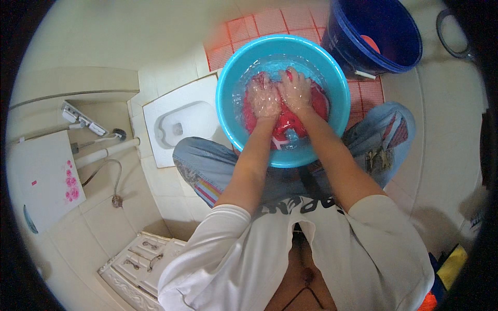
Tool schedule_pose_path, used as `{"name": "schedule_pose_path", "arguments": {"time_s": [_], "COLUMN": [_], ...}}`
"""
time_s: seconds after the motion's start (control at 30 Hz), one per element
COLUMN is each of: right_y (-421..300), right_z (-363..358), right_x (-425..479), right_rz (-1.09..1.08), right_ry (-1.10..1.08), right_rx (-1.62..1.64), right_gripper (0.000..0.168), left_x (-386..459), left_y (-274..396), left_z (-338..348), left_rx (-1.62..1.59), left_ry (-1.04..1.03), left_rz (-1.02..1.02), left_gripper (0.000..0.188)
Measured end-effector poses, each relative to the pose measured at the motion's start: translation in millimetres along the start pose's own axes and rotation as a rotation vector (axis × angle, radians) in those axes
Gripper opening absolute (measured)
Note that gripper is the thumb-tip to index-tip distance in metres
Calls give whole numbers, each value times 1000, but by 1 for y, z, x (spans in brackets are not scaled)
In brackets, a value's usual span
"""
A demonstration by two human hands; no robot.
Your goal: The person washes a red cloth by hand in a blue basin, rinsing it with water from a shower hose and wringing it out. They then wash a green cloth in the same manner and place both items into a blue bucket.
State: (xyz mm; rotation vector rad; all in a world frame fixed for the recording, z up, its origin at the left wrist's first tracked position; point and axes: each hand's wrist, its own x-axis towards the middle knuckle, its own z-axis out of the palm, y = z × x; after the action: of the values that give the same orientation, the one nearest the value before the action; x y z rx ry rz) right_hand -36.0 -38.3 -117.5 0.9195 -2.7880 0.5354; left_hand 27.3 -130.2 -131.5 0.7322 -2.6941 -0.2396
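Note:
A round light-blue plastic basin [340,89] stands between my knees with water in it. Red cloth [287,120] lies in the water, bunched up, with a pale pink part near the basin's near side. My left hand [264,97] presses down on the cloth's left part, fingers spread and under water. Beside it my right hand [296,90] rests on the cloth too, with a bit of red showing among its fingers. Whether either hand grips any of the cloth, I cannot tell.
A dark blue bucket [342,42] with a red item inside stands at the basin's upper right. Red mesh matting [268,25] lies beneath them. A white squat toilet [151,128] is set in the floor to the left. A white pipe [122,147] and brush are by the wall.

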Motion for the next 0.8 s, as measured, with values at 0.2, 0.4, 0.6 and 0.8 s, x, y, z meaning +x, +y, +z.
{"name": "schedule_pose_path", "arguments": {"time_s": [0.2,0.4,0.6,0.8], "right_y": [46,66,55,11], "right_z": [-26,-72,-111,-182], "right_x": [30,34,35,26], "right_rz": [-17,-31,244,236], "right_ry": [-391,-420,-436,-383], "right_rx": [266,109,642,1218], "right_gripper": [45,34,24,31], "left_x": [27,34,45,28], "left_y": [-9,-43,-71,-12], "left_z": [-49,-73,-80,-167], "left_rx": [-195,-333,-398,-1308], "left_ry": [-328,-398,-746,-756], "left_rz": [-56,-154,-254,-558], "left_gripper": [49,52,38,32]}}
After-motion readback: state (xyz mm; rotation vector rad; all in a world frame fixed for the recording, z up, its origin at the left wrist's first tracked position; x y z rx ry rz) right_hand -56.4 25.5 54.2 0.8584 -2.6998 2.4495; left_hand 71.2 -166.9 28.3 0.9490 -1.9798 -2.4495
